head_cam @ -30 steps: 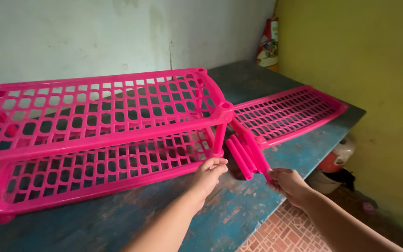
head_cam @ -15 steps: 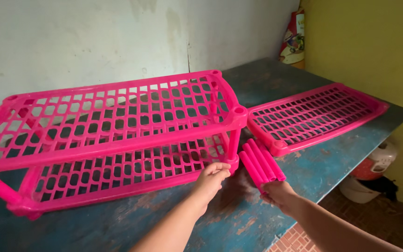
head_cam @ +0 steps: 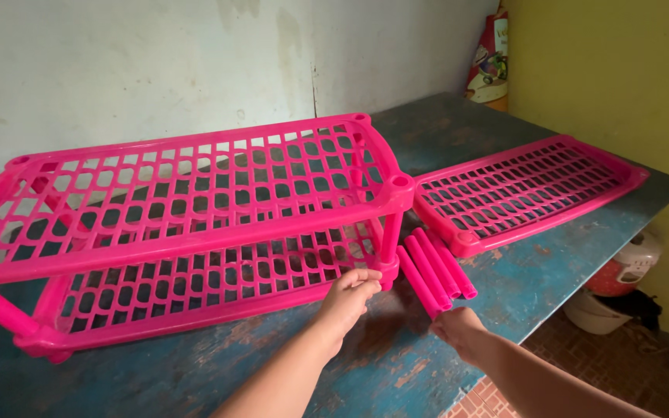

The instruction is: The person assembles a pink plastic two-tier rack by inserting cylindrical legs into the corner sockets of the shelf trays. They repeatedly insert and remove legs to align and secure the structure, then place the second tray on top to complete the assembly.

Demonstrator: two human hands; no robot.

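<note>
A pink two-tier plastic rack stands on a worn blue table. My left hand rests on the front rim of the rack's lower shelf, near its right corner post, with the fingers curled over the edge. Three pink tubes lie side by side on the table just right of that post. My right hand is at their near ends, fingertips bunched and touching the leftmost tube. Whether it grips the tube is hidden. A loose pink shelf panel lies flat further right.
A pale wall runs behind the table and a yellow wall stands on the right. A colourful bag leans in the far corner. Below the table's right edge sit a white and red cooker and a white bowl on the brick floor.
One second ago my right hand held the tubes' near ends lifted off the table. Now they lie flat and the hand has drawn slightly back. My left hand stayed on the rack.
</note>
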